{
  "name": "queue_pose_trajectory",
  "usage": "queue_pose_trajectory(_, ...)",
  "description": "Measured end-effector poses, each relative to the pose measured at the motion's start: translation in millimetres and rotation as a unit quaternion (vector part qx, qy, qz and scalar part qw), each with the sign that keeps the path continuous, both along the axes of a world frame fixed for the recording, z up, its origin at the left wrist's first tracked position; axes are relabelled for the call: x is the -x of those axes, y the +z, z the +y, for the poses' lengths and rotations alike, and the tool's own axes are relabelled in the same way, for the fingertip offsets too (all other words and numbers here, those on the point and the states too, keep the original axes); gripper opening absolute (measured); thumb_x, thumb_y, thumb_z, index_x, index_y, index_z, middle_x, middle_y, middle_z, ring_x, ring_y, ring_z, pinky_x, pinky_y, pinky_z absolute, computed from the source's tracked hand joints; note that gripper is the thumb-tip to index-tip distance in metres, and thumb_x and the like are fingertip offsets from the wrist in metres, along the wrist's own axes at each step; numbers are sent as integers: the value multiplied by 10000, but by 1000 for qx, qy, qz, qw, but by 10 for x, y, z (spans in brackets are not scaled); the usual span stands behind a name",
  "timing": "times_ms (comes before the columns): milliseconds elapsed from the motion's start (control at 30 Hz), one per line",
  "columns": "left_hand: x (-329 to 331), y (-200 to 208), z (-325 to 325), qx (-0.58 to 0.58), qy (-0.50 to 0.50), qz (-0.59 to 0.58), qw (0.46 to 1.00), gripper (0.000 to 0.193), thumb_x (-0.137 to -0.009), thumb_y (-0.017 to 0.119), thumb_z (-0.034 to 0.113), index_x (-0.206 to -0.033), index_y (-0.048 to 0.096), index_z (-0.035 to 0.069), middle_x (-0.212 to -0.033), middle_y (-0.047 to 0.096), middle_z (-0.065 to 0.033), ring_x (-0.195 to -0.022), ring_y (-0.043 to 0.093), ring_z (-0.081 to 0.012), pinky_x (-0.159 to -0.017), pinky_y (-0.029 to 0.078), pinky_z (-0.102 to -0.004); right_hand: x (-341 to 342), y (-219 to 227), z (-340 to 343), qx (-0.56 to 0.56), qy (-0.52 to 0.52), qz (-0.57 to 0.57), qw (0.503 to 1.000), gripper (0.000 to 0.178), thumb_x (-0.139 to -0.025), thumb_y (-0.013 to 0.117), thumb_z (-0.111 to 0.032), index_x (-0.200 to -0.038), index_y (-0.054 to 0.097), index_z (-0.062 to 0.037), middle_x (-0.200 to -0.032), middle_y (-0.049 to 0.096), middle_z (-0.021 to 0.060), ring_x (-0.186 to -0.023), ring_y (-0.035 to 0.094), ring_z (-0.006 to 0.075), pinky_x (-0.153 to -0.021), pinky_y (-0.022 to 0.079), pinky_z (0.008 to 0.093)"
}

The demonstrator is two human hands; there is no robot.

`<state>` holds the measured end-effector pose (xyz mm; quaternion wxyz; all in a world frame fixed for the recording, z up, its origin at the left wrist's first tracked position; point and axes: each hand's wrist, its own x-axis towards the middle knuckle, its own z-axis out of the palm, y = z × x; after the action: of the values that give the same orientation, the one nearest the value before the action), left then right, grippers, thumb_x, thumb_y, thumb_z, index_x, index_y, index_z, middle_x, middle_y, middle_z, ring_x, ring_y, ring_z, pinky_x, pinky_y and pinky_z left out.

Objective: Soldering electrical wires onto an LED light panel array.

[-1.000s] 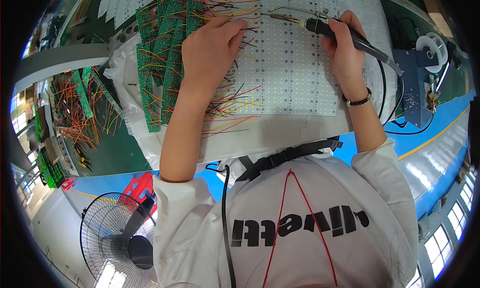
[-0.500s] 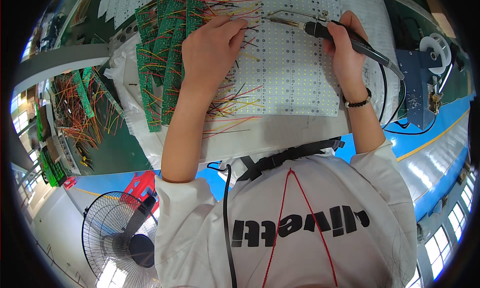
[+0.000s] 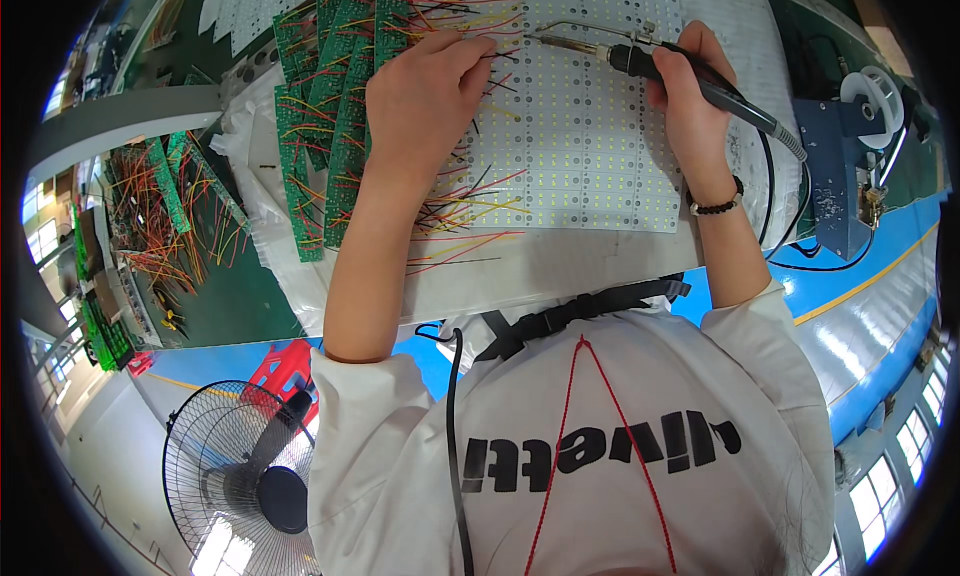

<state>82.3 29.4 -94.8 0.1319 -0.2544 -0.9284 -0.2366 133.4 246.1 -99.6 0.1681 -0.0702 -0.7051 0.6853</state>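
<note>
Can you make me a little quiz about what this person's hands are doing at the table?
1. True or false: the right hand holds a black-handled soldering iron.
2. What does the left hand press on: A) the white LED panel, B) the black floor fan, C) the white solder spool?
3. What colour are the narrow circuit boards stacked left of the left hand?

Key: 1 true; 2 A; 3 green.

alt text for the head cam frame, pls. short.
Seen from above, a person's right hand holds a soldering iron with its tip over a white LED panel, while the left hand presses down coloured wires at the panel's edge. Green circuit boards are fanned out to the left, and a floor fan stands below.
</note>
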Motion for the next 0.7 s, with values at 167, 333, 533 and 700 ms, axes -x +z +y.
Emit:
queue_pose_trajectory(167,0,4,9,2,2,-9,1000,132,-779,635,127,-901,686,122,-861,657,-25,-731,630,-230,-625,499,-297,0,17,-8,-1,-12,-18,1000,224,-780,594,-128,-665,412,-69,-532,493,0,-468,470,50,-432,357,216)
queue_pose_trajectory(333,1,-13,0,-2,2,3,1000,127,-775,644,137,-894,687,123,-869,660,-25,-734,631,-232,-632,502,-297,9,-17,15,55,-21,-3,998,215,-790,586,-130,-664,423,-70,-531,496,3,-453,462,52,-420,347,211)
queue_pose_trajectory(533,-1,-6,-7,-19,-8,24,1000,137,-766,667,154,-899,671,119,-867,661,-19,-709,628,-224,-612,497,-296,-17,-34,39,79,-18,20,997,213,-804,587,-144,-676,432,-73,-533,499,2,-443,457,53,-414,340,202)
queue_pose_trajectory(700,7,40,-32,-20,-58,1,998,128,-756,688,169,-854,647,98,-813,640,-18,-646,606,-197,-568,477,-281,-41,-43,48,66,-7,43,997,222,-806,601,-150,-690,427,-75,-540,503,1,-452,461,48,-422,346,201)
